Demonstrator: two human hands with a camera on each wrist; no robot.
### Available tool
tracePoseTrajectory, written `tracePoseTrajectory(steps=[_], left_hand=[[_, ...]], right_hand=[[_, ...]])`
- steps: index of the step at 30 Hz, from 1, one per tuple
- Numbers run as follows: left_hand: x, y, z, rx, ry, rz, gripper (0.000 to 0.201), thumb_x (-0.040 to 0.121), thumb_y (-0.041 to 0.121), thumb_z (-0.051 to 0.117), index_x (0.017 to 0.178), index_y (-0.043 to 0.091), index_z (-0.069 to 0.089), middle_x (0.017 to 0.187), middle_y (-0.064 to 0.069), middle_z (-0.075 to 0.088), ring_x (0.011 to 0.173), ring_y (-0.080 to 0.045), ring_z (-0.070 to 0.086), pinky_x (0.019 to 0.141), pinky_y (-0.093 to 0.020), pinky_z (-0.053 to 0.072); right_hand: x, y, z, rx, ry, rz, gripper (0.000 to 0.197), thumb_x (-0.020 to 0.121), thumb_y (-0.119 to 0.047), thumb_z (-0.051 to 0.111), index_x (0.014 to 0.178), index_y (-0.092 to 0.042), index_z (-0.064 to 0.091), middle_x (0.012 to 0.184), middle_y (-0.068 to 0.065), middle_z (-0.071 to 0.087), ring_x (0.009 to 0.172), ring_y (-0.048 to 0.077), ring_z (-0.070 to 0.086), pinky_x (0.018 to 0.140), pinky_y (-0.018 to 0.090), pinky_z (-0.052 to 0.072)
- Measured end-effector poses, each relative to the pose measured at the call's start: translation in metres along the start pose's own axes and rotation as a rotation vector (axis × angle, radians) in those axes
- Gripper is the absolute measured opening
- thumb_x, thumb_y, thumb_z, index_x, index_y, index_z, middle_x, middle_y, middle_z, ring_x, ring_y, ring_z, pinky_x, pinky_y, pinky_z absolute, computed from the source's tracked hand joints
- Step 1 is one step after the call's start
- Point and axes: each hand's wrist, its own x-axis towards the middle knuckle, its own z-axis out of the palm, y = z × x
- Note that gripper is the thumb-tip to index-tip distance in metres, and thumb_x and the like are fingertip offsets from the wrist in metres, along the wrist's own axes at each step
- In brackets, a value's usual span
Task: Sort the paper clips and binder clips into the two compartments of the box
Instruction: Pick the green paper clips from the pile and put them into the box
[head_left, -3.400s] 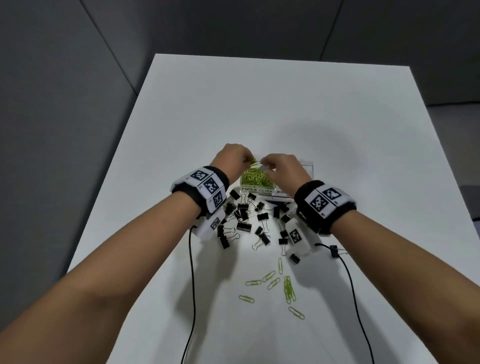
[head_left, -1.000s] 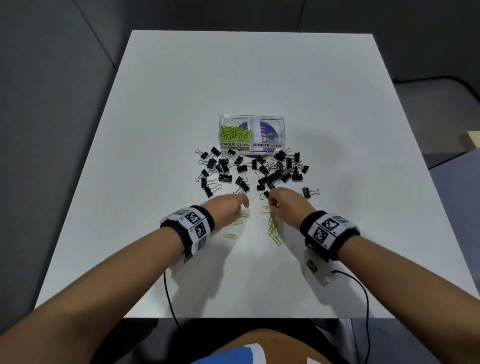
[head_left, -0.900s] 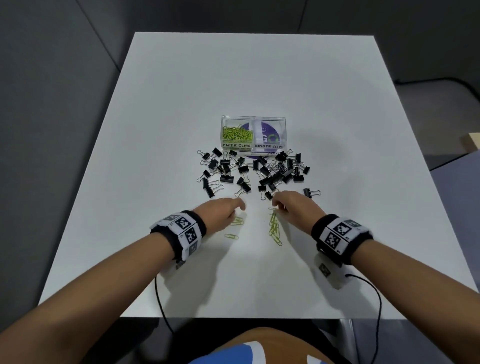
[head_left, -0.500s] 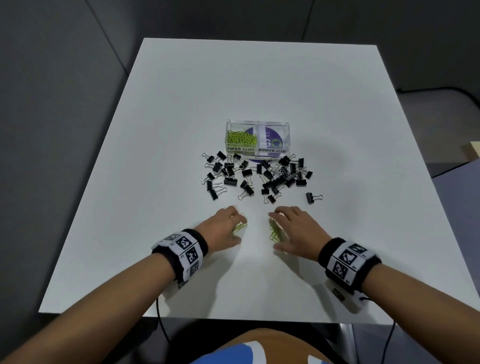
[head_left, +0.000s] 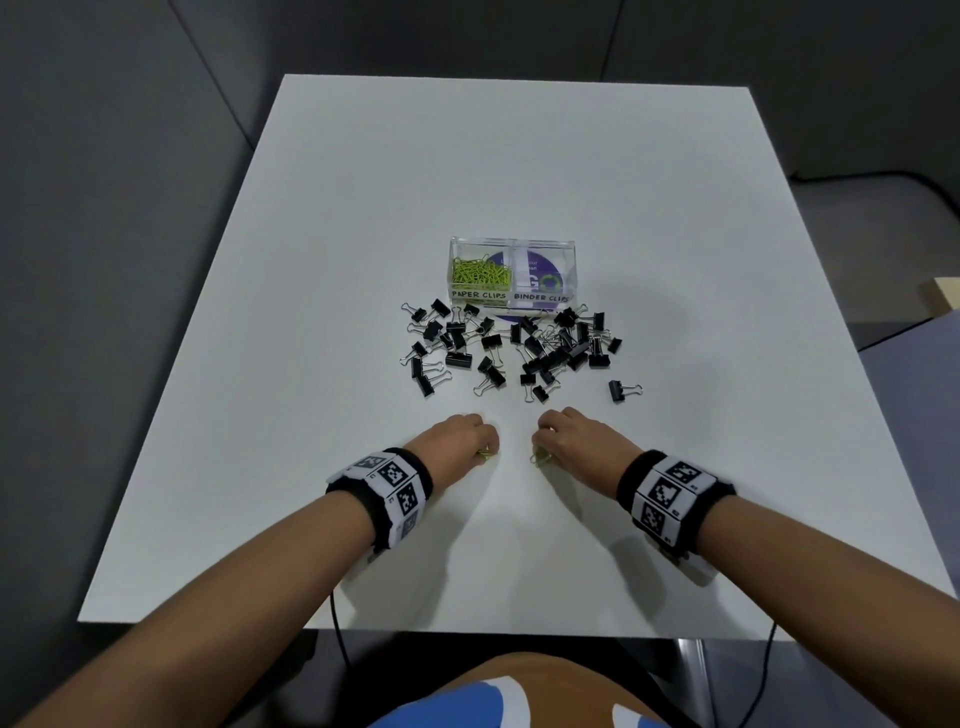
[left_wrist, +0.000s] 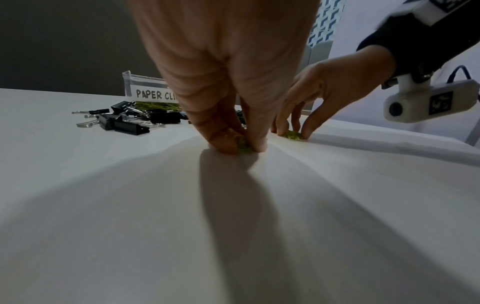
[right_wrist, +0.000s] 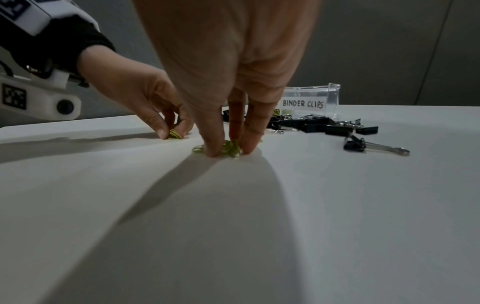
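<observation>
Where loose green paper clips had lain scattered on the worktop (head_left: 311, 364) a second before, the left hand (head_left: 457, 441) and right hand (head_left: 576, 441) now each pinched a gathered bunch, ready for the box (head_left: 511, 243)'s paper-clip compartment, while the binder clips (head_left: 519, 348) lay unsorted.

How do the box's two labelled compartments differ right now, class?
The PAPER CLIPS compartment holds a heap of green paper clips; the BINDER CLIPS compartment holds no clips, so the purple print beneath shows through. The first is the left half, the second the right. The black binder clips lie on the table in front. Both compartments are clear, open-topped and hand-labelled.
</observation>
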Motion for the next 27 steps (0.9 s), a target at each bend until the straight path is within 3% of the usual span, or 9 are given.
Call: tracePoseTrajectory(steps=[3, 8, 13, 17, 20, 22, 25, 27], left_hand=[[0.006, 0.004, -0.004, -0.024, -0.033, -0.051, 0.033, 0.094, 0.009, 0.049, 0.127, 0.008, 0.048, 0.119, -0.011, 0.057, 0.110, -0.026, 0.054, 0.089, -0.027, 0.039], [0.008, 0.006, -0.008, 0.014, -0.075, -0.058, 0.026, 0.092, 0.009, 0.046, 0.115, 0.007, 0.058, 0.122, -0.010, 0.053, 0.111, -0.026, 0.054, 0.089, -0.026, 0.039], [0.008, 0.007, -0.005, 0.088, -0.053, -0.026, 0.030, 0.092, 0.005, 0.040, 0.119, 0.004, 0.054, 0.122, -0.014, 0.054, 0.109, -0.030, 0.054, 0.087, -0.031, 0.042], [0.012, 0.005, -0.012, -0.031, -0.023, -0.036, 0.030, 0.096, 0.009, 0.039, 0.122, 0.006, 0.054, 0.122, -0.012, 0.052, 0.107, -0.030, 0.056, 0.088, -0.029, 0.042], [0.020, 0.005, -0.018, -0.110, -0.020, -0.058, 0.029, 0.097, 0.010, 0.040, 0.121, 0.007, 0.057, 0.122, -0.011, 0.051, 0.105, -0.028, 0.057, 0.089, -0.026, 0.042], [0.026, 0.006, -0.020, -0.159, -0.027, -0.082, 0.028, 0.095, 0.006, 0.040, 0.117, 0.006, 0.058, 0.121, -0.012, 0.052, 0.107, -0.027, 0.056, 0.089, -0.024, 0.040], [0.032, 0.012, -0.020, -0.218, -0.039, -0.122, 0.028, 0.095, 0.004, 0.036, 0.110, 0.001, 0.059, 0.118, -0.015, 0.058, 0.107, -0.028, 0.056, 0.086, -0.025, 0.041], [0.032, 0.017, -0.019, -0.231, -0.046, -0.150, 0.025, 0.097, 0.009, 0.034, 0.095, -0.001, 0.057, 0.109, -0.020, 0.062, 0.101, -0.032, 0.057, 0.080, -0.028, 0.041]], right_hand=[[0.007, -0.003, -0.004, -0.019, -0.043, 0.011, 0.018, 0.094, -0.007, 0.048, 0.109, -0.002, 0.055, 0.113, 0.015, 0.053, 0.100, 0.031, 0.051, 0.074, 0.041, 0.050], [0.015, -0.006, -0.010, -0.036, -0.120, 0.065, 0.021, 0.092, 0.003, 0.041, 0.109, -0.002, 0.052, 0.114, 0.015, 0.051, 0.102, 0.031, 0.051, 0.080, 0.039, 0.045], [0.020, -0.002, -0.010, 0.067, -0.046, 0.110, 0.021, 0.089, 0.007, 0.044, 0.106, -0.001, 0.055, 0.111, 0.015, 0.052, 0.097, 0.030, 0.055, 0.079, 0.036, 0.047], [0.018, 0.016, -0.022, 0.279, 0.054, 0.197, 0.018, 0.092, -0.002, 0.049, 0.104, -0.001, 0.063, 0.108, 0.014, 0.060, 0.096, 0.027, 0.059, 0.082, 0.027, 0.045], [0.012, 0.028, -0.033, 0.384, 0.053, 0.289, 0.020, 0.091, 0.000, 0.049, 0.102, -0.002, 0.066, 0.105, 0.012, 0.065, 0.095, 0.024, 0.060, 0.084, 0.027, 0.046], [0.008, 0.032, -0.036, 0.495, 0.027, 0.392, 0.019, 0.088, 0.003, 0.048, 0.093, -0.004, 0.065, 0.094, 0.008, 0.064, 0.085, 0.020, 0.058, 0.076, 0.027, 0.047], [0.005, 0.037, -0.031, 0.670, 0.025, 0.543, 0.030, 0.083, 0.010, 0.039, 0.068, -0.014, 0.052, 0.078, 0.004, 0.055, 0.067, 0.016, 0.048, 0.057, 0.022, 0.036], [0.005, 0.038, -0.025, 0.731, 0.065, 0.596, 0.037, 0.081, 0.012, 0.034, 0.059, -0.017, 0.043, 0.078, 0.007, 0.051, 0.070, 0.020, 0.044, 0.056, 0.021, 0.031]])
